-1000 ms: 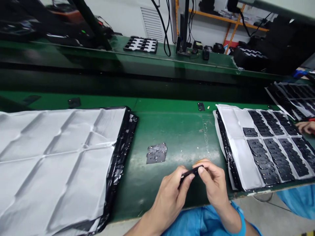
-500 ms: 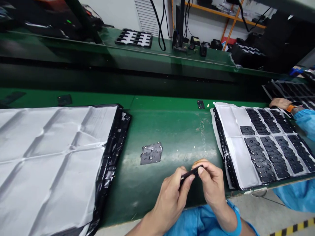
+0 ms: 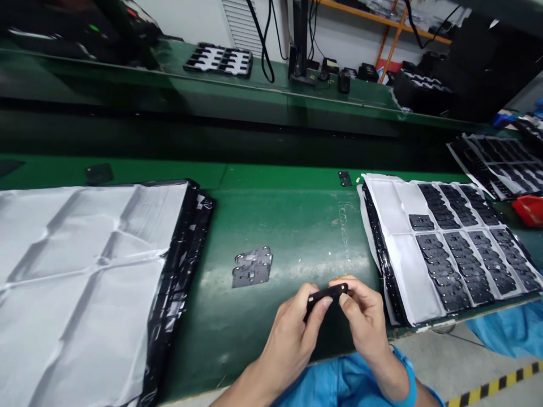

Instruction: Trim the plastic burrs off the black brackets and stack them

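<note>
Over the front of the green bench, both my hands pinch one thin black plate (image 3: 326,293) with small shiny spots near its ends. My left hand (image 3: 292,323) grips its left end between thumb and fingers. At the right end, the thumb and fingers of my right hand (image 3: 361,311) close on it. Fingers hide much of its face. A few similar flat black plates (image 3: 251,268) lie overlapping on the bench, left of my hands. To the right, a white-lined tray (image 3: 413,277) carries rows of such black plates (image 3: 442,271) in its compartments.
Stacked trays with a white liner (image 3: 85,282) fill the left side. A single black plate (image 3: 344,178) lies near the back of the bench (image 3: 292,220). Further right are more trays (image 3: 504,161) and a red bin (image 3: 529,210). A co-worker's blue clothing (image 3: 507,328) shows at right.
The black plate has tilted in my fingers, showing more of its face. The co-worker's hand at the far tray has left view, and a red bin shows there. The view has shifted slightly.
</note>
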The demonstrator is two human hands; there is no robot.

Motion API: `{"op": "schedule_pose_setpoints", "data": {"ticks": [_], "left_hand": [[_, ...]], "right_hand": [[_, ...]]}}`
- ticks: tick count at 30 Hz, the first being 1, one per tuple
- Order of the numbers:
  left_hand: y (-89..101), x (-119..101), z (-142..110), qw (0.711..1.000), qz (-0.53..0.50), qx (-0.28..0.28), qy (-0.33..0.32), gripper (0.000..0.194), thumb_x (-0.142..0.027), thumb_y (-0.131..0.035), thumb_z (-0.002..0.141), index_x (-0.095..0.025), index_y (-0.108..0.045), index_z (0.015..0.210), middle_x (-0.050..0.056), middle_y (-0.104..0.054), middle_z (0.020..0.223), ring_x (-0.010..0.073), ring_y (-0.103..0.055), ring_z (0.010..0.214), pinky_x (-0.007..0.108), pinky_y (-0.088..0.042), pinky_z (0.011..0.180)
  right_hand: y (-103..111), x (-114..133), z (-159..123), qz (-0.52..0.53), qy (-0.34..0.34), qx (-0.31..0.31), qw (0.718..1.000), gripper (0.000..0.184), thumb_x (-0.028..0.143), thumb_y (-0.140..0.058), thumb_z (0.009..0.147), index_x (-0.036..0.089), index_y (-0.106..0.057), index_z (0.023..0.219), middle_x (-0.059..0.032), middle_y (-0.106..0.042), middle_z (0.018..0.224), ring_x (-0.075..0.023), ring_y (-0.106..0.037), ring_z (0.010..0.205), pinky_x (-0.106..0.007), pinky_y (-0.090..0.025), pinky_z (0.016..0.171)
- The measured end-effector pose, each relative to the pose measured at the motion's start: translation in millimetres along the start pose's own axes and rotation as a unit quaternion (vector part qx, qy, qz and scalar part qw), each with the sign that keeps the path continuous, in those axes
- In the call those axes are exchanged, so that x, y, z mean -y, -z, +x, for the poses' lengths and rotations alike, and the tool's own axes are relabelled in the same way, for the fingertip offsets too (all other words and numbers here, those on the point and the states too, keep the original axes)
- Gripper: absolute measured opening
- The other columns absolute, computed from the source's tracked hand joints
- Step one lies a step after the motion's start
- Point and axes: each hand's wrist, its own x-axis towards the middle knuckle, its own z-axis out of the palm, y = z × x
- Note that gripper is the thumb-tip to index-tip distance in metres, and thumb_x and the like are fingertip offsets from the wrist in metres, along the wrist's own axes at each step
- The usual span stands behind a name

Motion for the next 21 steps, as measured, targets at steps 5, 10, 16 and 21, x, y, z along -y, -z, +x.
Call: {"op": "schedule_pose_setpoints", "data": {"ticks": [5,10,16,21], "left_hand": [[-3.1,-1,9,1.000,0.001,0.018,-0.012,0.022,-0.028,-0.047,0.105,-0.024,-0.047,0.084,-0.006,-0.049,0.068,0.0126,-0.048,0.057,0.022,-0.040,0.056],[-8.8,0,11,0.998,0.014,0.010,-0.052,0.019,-0.023,-0.049,0.105,-0.025,-0.047,0.086,-0.006,-0.053,0.070,0.0127,-0.051,0.057,0.022,-0.041,0.057],[-10.5,2,9,0.997,0.027,0.003,-0.070,0.017,-0.020,-0.049,0.105,-0.026,-0.047,0.089,-0.007,-0.055,0.073,0.0122,-0.053,0.058,0.021,-0.042,0.058],[-10.8,3,10,0.998,0.027,0.014,-0.061,0.018,-0.024,-0.048,0.106,-0.026,-0.046,0.088,-0.007,-0.053,0.071,0.0126,-0.052,0.056,0.022,-0.041,0.056]], "right_hand": [[11,3,7,0.004,-0.014,0.015,1.000,0.020,0.031,-0.064,0.102,0.024,-0.083,0.104,-0.0042,-0.074,0.095,-0.0190,-0.068,0.085,-0.026,-0.052,0.075],[10,1,11,-0.011,0.008,-0.020,1.000,0.025,0.034,-0.062,0.103,0.021,-0.082,0.094,-0.0047,-0.075,0.088,-0.0196,-0.068,0.081,-0.028,-0.052,0.073],[11,-6,9,-0.003,0.011,-0.010,1.000,0.024,0.029,-0.061,0.102,0.022,-0.083,0.094,-0.0039,-0.075,0.088,-0.0192,-0.067,0.081,-0.028,-0.050,0.075],[17,-6,9,-0.008,0.000,0.000,1.000,0.022,0.026,-0.062,0.101,0.023,-0.083,0.098,-0.0034,-0.074,0.090,-0.0186,-0.067,0.082,-0.027,-0.050,0.074]]}}
